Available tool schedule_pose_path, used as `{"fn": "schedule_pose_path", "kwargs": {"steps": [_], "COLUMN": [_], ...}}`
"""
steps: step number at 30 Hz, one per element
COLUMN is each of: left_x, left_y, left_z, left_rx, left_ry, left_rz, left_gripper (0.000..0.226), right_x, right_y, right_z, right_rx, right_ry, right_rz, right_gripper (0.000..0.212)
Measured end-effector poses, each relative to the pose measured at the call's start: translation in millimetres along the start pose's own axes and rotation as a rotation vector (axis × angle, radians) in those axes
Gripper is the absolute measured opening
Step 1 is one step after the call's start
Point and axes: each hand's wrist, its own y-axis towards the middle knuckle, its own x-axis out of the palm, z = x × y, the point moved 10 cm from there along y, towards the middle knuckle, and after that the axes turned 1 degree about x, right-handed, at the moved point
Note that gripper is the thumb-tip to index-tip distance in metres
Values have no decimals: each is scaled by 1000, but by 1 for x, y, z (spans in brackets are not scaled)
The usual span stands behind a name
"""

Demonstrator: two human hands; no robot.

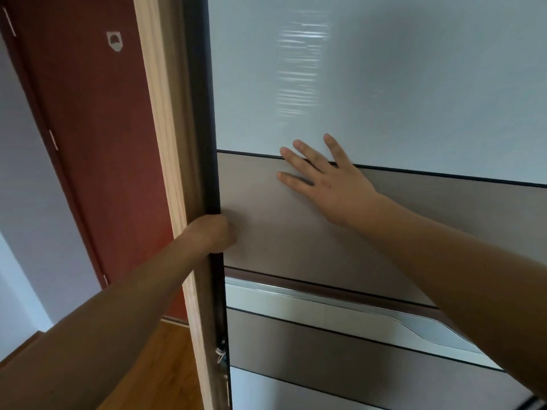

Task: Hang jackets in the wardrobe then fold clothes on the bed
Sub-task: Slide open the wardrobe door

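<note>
Apparently early: my left hand (211,233) grips wardrobe door (384,84) edge, right hand (331,187) flat, fingers (307,153) spread, on it; hanging, folding seemingly ahead.

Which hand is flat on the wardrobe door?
The right hand, fingers spread flat on the wardrobe door. The left hand grips its dark edge instead.

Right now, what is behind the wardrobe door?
Nothing inside shows: the wardrobe door covers it all. The left hand grips its dark edge; the right hand lies flat on its front.
</note>
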Motion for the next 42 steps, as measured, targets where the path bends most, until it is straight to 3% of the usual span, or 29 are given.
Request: {"fn": "schedule_pose_path", "kwargs": {"steps": [1, 7, 13, 22, 28, 33, 42], "left_x": [-3, -10, 6, 25, 44, 61, 91], "left_y": [-1, 9, 9, 18, 23, 14, -5], "left_z": [1, 17, 67, 137, 182, 246, 367], "left_rx": [-23, 9, 258, 395, 414, 524, 639], "left_ry": [-100, -63, -528, -424, -399, -351, -249], "left_rz": [25, 61, 33, 23, -25, -53, -131], "left_gripper": [27, 52, 47, 40, 47, 38, 53], "right_x": [2, 17, 39, 67, 84, 95, 111], "right_y": [-4, -38, -76, -133, -178, -222, -304], "right_z": [3, 22, 46, 83, 109, 131, 172], "right_rx": [8, 55, 121, 211, 263, 374, 664], "right_ry": [5, 9, 19, -59, -59, 21, 267], "right_rz": [-5, -17, -28, -80, -148, -242, -344], "right_gripper": [87, 84, 86, 104, 102, 100, 93]}}
